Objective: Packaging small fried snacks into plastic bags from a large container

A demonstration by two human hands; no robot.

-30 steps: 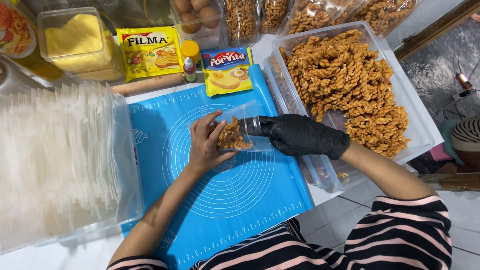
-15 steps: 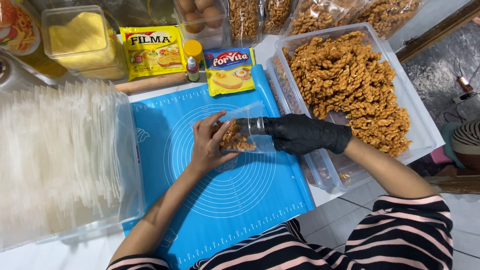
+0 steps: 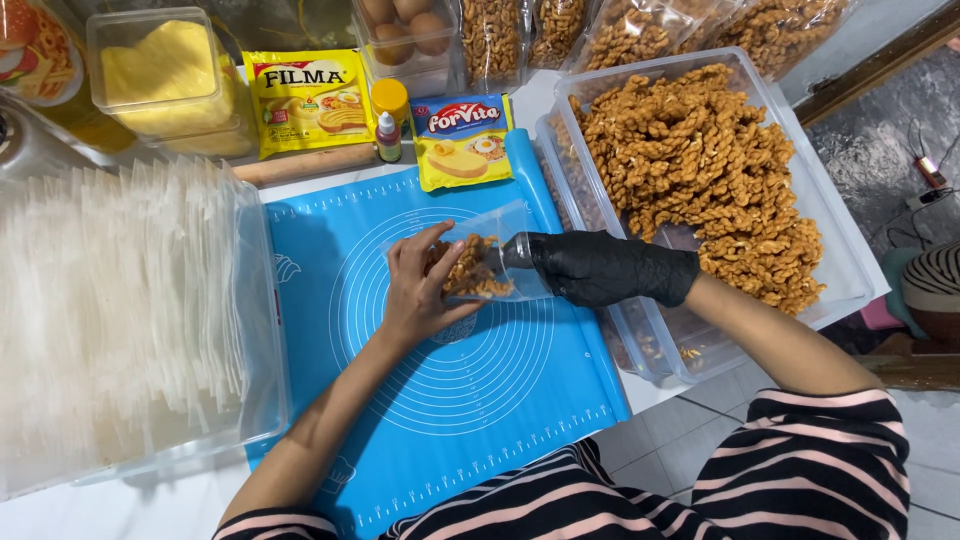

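Note:
My left hand [image 3: 418, 292] cups a small clear plastic bag [image 3: 480, 262] part filled with brown twisted snacks, above the blue silicone mat [image 3: 450, 410]. My right hand [image 3: 598, 268], in a black glove, has its fingers at the bag's open mouth and pinches the plastic there. To the right, a large clear tub [image 3: 810, 170] is heaped with the same twisted snacks [image 3: 700, 170].
A clear bin of stacked empty plastic bags [image 3: 120, 310] stands at the left. Along the back are two yellow packets [image 3: 310, 100], a small bottle [image 3: 388, 135], a lidded box of yellow blocks [image 3: 170, 75], eggs [image 3: 400, 25] and filled snack bags [image 3: 560, 30]. Tiled floor lies below.
Both hands and the bag have stayed in nearly the same place over the mat; the gloved fingers have shifted slightly at the bag's mouth.

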